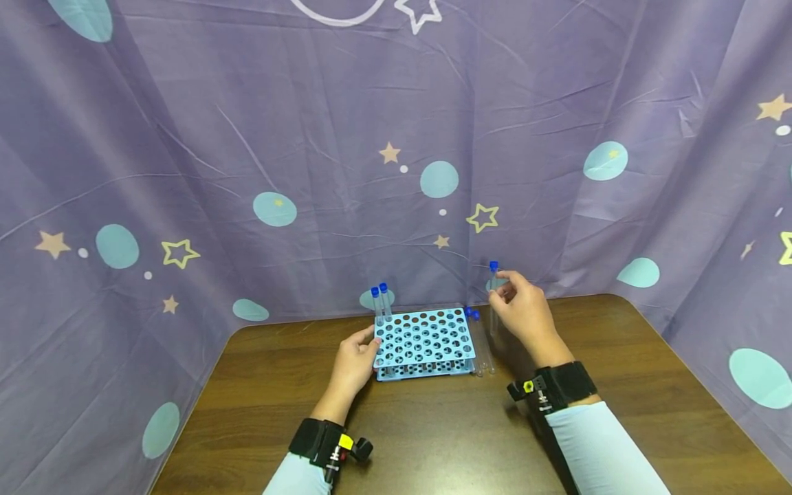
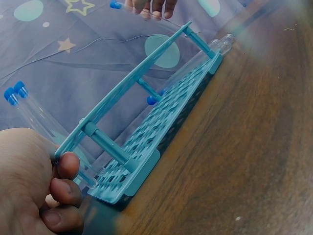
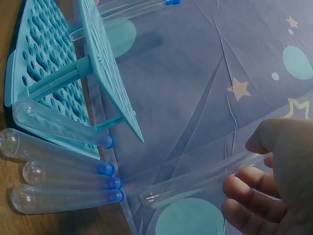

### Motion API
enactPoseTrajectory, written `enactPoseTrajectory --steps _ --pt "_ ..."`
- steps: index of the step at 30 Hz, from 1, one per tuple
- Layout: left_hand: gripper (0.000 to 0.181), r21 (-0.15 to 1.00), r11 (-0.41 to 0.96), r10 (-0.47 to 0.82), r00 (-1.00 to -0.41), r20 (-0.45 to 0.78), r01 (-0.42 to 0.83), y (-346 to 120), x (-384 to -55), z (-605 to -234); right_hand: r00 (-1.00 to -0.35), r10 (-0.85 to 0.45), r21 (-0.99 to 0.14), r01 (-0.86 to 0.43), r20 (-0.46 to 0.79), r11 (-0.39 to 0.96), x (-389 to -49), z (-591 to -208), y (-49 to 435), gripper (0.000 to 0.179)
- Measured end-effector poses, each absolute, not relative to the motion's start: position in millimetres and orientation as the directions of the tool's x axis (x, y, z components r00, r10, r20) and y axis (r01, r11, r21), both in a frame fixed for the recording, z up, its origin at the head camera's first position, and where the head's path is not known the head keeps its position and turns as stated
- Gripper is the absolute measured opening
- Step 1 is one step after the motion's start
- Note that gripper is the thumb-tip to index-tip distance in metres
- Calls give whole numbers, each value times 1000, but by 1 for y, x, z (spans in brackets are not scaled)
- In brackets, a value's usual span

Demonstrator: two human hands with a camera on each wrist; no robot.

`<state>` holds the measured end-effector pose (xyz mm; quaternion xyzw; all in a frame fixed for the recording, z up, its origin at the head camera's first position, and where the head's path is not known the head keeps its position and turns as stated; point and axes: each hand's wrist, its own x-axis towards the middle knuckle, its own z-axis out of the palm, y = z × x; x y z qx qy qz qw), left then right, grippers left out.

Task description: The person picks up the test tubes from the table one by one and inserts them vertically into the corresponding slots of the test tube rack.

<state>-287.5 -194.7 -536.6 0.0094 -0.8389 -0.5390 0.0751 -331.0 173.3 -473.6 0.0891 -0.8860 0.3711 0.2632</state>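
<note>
My left hand (image 1: 355,364) grips the left end of a light blue test tube rack (image 1: 427,362), thumb on its top plate and fingers curled at the edge in the left wrist view. Two clear test tubes (image 1: 386,302) with blue caps stand in holes at the rack's back left corner. Right of the rack, my right hand (image 1: 524,313) pinches another blue-capped test tube (image 3: 190,188) near its top, thumb against the fingers. That tube hangs nearly upright, cap up, and looks empty. The right wrist view shows its rounded bottom pointing away from the fingers.
Several capped test tubes (image 3: 58,152) lie side by side on the wooden table (image 1: 421,433) along the rack's right end, their blue caps toward the back. A purple curtain (image 1: 346,206) with stars and dots hangs close behind the rack and along both sides.
</note>
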Motion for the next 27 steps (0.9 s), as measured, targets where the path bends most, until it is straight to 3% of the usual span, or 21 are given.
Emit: enactPoseTrajectory --steps 27 --pt "48 908 415 -94 -990 109 61 -195 -289 -539 -686 19 -531 -545 728 649 -329 -468 171 40"
